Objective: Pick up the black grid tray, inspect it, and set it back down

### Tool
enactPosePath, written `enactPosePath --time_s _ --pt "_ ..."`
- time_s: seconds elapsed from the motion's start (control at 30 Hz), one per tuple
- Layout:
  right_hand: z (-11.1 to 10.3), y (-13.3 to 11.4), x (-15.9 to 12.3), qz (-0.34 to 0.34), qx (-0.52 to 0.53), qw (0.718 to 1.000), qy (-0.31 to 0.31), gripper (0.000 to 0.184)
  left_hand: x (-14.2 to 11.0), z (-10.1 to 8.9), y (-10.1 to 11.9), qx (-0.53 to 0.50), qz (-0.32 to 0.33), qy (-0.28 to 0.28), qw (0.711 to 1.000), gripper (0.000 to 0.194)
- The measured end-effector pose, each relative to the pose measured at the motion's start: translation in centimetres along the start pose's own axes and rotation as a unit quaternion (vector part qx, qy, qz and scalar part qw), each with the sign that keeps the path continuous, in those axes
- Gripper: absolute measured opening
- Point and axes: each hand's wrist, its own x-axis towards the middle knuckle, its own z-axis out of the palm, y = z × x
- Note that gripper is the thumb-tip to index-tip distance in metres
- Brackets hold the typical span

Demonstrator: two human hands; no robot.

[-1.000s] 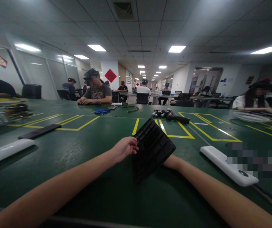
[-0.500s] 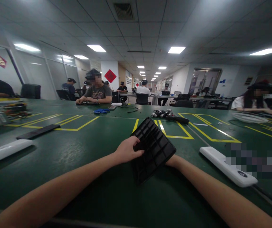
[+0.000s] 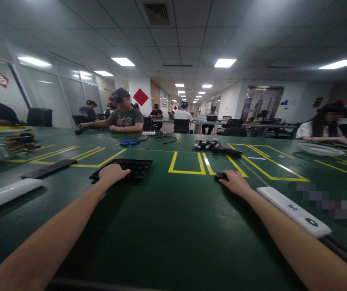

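Note:
At left of centre, a black compartment tray [image 3: 138, 169] with a grid of shallow cells lies nearly flat at the green table's surface. My left hand [image 3: 112, 173] grips its near left part, thumb across the cells. Over on the right, my right hand [image 3: 235, 182] has its fingers closed on a small black block [image 3: 221, 176], low at the near edge of a yellow tape outline [image 3: 211, 163]. The block's exact kind is not clear, and my fingers cover part of it.
White power strips lie left [image 3: 9, 194] and right [image 3: 294, 212]. A black bar [image 3: 50, 167] is beyond the left strip. Dark metallic parts [image 3: 206, 144], a black cylinder [image 3: 228, 152] and a blue item [image 3: 129, 142] sit farther back. A co-worker [image 3: 126, 115] sits across the table.
The tray has gone from tilted up between both hands to nearly flat on the left, with my left hand. My right hand has moved right, away from the tray, and now has the small black block.

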Motion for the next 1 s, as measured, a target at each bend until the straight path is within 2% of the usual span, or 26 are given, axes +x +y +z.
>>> enactPosePath --time_s 0.1,0.17,0.23,0.3,0.4,0.47,0.57,0.73,0.8,0.87,0.93,1.0 --pt "0.0 -0.5 0.0 0.003 -0.028 0.999 0.021 0.051 -0.7 -0.3 0.8 0.031 -0.003 0.045 0.998 0.047" --pt "-0.3 -1.3 -0.2 -0.002 -0.043 0.998 0.047 0.059 -1.6 -0.3 2.4 0.012 0.061 0.111 0.992 0.041" --pt "-0.5 -2.8 -0.6 -0.02 -0.037 0.998 0.056 0.062 -3.1 0.1 4.5 -0.026 0.148 0.136 0.979 0.035" --pt "-0.5 -4.7 -1.3 -0.056 -0.011 0.998 0.029 0.062 -4.8 1.1 6.8 -0.055 0.23 0.118 0.965 0.032" --pt "-0.2 -7.5 -2.4 -0.128 0.029 0.99 -0.052 0.066 -7.2 2.9 9.6 -0.06 0.331 0.03 0.941 0.025" --pt "0.0 -8.7 -3.0 -0.16 0.05 0.98 -0.106 0.065 -8.1 3.6 10.5 -0.06 0.366 -0.021 0.928 0.023" --pt "0.2 -9.3 -3.4 -0.172 0.063 0.972 -0.146 0.063 -8.4 3.8 10.5 -0.062 0.363 -0.04 0.929 0.021" --pt "0.2 -8.9 -3.2 -0.188 0.067 0.972 -0.125 0.06 -9.5 3.0 10.1 -0.078 0.395 0.039 0.915 0.025" --pt "0.0 -8.6 -2.8 -0.201 0.051 0.974 -0.089 0.056 -10.2 2.7 10.4 -0.074 0.415 0.055 0.905 0.024" --pt "-0.4 -7.9 -2.4 -0.186 0.022 0.982 -0.031 0.052 -10.6 2.6 10.6 -0.075 0.393 0.057 0.915 0.025" --pt "-0.9 -6.6 -1.8 -0.136 -0.012 0.99 0.024 0.051 -10.4 2.6 10.8 -0.067 0.334 0.047 0.939 0.028" --pt "-1.3 -4.9 -1.2 -0.066 -0.041 0.995 0.059 0.051 -9.9 2.7 10.7 -0.042 0.288 0.011 0.957 0.031"
